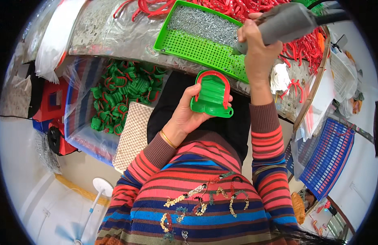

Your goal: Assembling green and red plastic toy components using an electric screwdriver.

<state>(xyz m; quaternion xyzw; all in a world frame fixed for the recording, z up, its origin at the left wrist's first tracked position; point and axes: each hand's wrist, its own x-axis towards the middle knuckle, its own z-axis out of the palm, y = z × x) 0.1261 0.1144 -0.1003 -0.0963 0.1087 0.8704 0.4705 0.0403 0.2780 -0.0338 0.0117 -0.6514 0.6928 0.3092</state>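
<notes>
Green plastic part (211,97), fitted with a red strap (227,87), sits in our left hand (185,112) above our lap, fingers and thumb half curled round its sides. Our right hand (258,55) is wrapped round a grey tool (287,25), its tip down at a green tray (189,44) of silvery bits (201,23); we cannot tell whether they touch. Left of us, a bin (76,122) holds similar pieces (127,83).

Striped knit sweater (238,224): coral-pink, dark brown, navy, bright blue, olive bands. Ribbed brown cuff (158,151) behind left grip (183,109); matching brown cuff (263,117) behind right grip (258,57). Thin gold-toned bangle (168,140) between left grip and its cuff. Sequin-like trim (197,191) on chest, well back from both grips: gold, dark green, reddish, squiggly. Black legwear (166,100) below left grip.
</notes>
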